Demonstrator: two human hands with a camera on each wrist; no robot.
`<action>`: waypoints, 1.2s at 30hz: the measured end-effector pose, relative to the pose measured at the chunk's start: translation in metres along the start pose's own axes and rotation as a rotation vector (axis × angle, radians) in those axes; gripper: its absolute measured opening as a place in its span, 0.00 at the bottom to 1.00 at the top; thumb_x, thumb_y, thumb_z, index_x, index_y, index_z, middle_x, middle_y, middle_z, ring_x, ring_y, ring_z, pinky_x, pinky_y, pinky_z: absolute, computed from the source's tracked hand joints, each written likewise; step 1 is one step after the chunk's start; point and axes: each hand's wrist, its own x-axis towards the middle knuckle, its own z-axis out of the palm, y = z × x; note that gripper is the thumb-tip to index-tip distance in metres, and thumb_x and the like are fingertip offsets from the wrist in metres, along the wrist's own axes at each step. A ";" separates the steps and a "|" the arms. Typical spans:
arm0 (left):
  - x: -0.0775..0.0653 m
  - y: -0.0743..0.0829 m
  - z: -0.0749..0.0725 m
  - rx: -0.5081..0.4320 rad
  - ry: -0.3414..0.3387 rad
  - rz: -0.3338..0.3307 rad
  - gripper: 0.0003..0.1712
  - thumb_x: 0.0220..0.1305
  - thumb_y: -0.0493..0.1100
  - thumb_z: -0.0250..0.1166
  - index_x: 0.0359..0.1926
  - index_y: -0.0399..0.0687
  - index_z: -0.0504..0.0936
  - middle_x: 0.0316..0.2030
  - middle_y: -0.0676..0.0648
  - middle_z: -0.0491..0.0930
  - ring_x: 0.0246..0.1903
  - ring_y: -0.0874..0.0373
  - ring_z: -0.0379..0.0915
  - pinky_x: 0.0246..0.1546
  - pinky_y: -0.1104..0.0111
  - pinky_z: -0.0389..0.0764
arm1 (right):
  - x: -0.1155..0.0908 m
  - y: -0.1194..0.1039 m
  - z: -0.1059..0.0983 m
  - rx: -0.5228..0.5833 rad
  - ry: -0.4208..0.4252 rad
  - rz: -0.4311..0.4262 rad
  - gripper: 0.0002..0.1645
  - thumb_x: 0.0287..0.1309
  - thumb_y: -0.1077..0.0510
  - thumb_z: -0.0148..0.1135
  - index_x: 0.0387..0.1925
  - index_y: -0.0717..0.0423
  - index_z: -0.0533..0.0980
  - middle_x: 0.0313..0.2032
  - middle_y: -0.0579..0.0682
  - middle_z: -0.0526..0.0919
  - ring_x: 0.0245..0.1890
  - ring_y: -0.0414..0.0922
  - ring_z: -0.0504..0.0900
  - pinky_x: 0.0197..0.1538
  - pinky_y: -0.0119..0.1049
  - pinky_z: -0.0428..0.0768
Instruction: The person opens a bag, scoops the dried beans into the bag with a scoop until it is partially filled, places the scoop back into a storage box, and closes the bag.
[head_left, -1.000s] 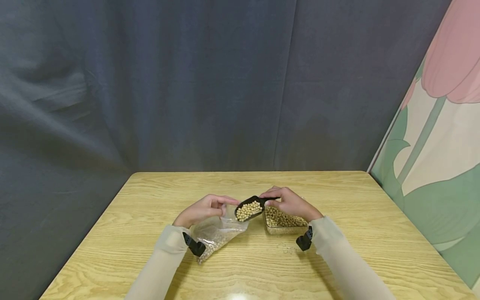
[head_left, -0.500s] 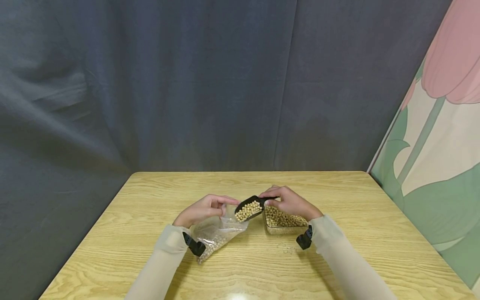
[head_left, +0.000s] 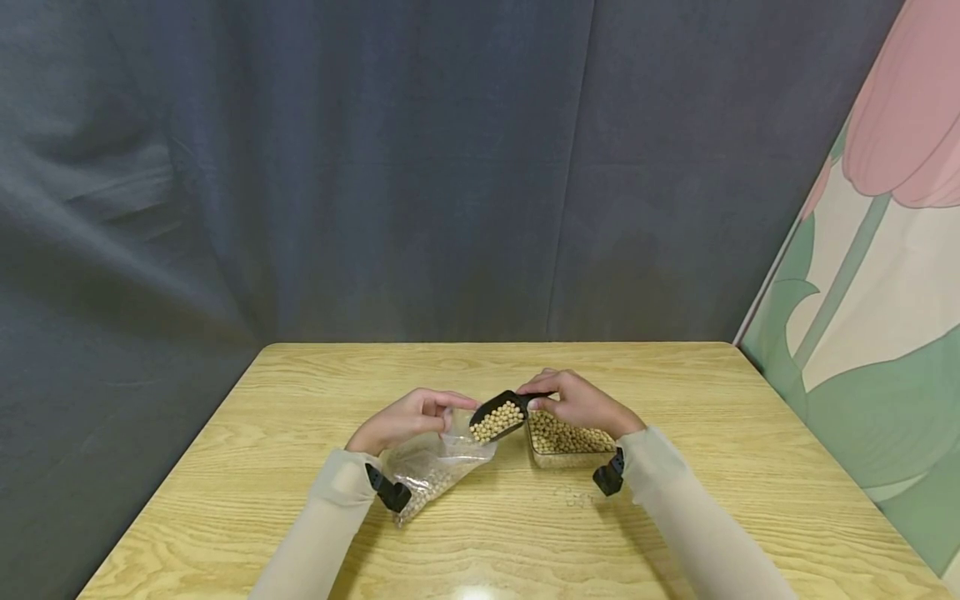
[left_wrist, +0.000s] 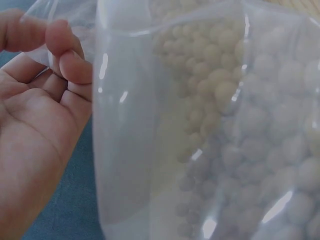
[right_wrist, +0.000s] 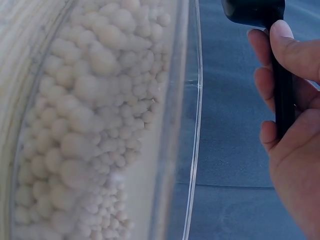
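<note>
Pinching the rim of a clear bag (head_left: 427,460) between thumb and fingers of the left hand (head_left: 408,421), presumably to spread the limp mouth toward the scoop. Resting the bag's filled lower corner on the worktop (head_left: 480,558), probably for support under the weight inside. Gripping the black scoop (head_left: 498,399) by its slim handle with the right hand (head_left: 581,408), thumb against the handle near the bowl, seemingly for control over tilt. Holding the loaded bowl at the bag's mouth, hollow side up, likely to contain the round pale beans (head_left: 497,422); cannot tell whether inside the film or just above it. Seeing a clear container (head_left: 573,460) with more beans just right of the bag, partly beneath the right hand, close enough for a short carry. Looking next at edges: only a narrow gap between bag and container, crossed by the scoop; left fingertips very near the scoop's rim, touching or apart impossible to tell. Finding wider room in front of these 2 things, toward the near side, and out to left and right; less depth behind, before a dark curtain (head_left: 420,167). Watch the 2 wrist cameras (head_left: 609,475), low beside the bag on the left and near the container's corner on the right, as likely places to snag.
</note>
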 end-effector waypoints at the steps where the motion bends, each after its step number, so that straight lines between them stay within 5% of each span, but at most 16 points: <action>1: 0.000 0.000 0.000 -0.001 -0.001 0.001 0.26 0.65 0.27 0.48 0.64 0.28 0.67 0.61 0.25 0.64 0.29 0.66 0.68 0.34 0.71 0.77 | 0.000 0.000 0.000 -0.006 -0.001 0.001 0.19 0.65 0.59 0.57 0.55 0.57 0.78 0.50 0.53 0.83 0.49 0.47 0.79 0.52 0.46 0.77; 6: 0.000 0.001 0.000 -0.006 -0.003 0.012 0.26 0.64 0.26 0.47 0.64 0.26 0.67 0.60 0.26 0.64 0.29 0.67 0.68 0.33 0.71 0.78 | 0.001 0.000 -0.001 -0.026 -0.011 -0.003 0.19 0.65 0.59 0.57 0.56 0.57 0.78 0.50 0.52 0.82 0.49 0.46 0.79 0.51 0.44 0.77; 14: 0.002 -0.001 0.000 -0.003 -0.005 0.010 0.26 0.64 0.26 0.49 0.64 0.26 0.67 0.46 0.42 0.73 0.29 0.66 0.70 0.33 0.70 0.79 | 0.003 -0.001 -0.003 -0.055 -0.021 -0.029 0.19 0.65 0.60 0.57 0.56 0.57 0.78 0.50 0.52 0.83 0.49 0.47 0.79 0.52 0.44 0.78; 24: 0.001 -0.001 -0.001 -0.006 -0.003 0.003 0.26 0.64 0.28 0.49 0.64 0.27 0.67 0.54 0.25 0.67 0.30 0.66 0.69 0.34 0.70 0.78 | 0.006 -0.003 -0.005 -0.105 -0.013 -0.063 0.17 0.63 0.61 0.59 0.53 0.57 0.80 0.47 0.50 0.84 0.45 0.43 0.79 0.47 0.41 0.78; 36: 0.001 -0.003 -0.001 -0.002 -0.019 0.011 0.26 0.66 0.29 0.49 0.64 0.27 0.67 0.51 0.25 0.67 0.29 0.65 0.71 0.32 0.66 0.81 | 0.008 -0.011 -0.009 -0.165 -0.017 -0.112 0.16 0.62 0.62 0.60 0.51 0.56 0.81 0.46 0.49 0.85 0.44 0.43 0.79 0.49 0.42 0.77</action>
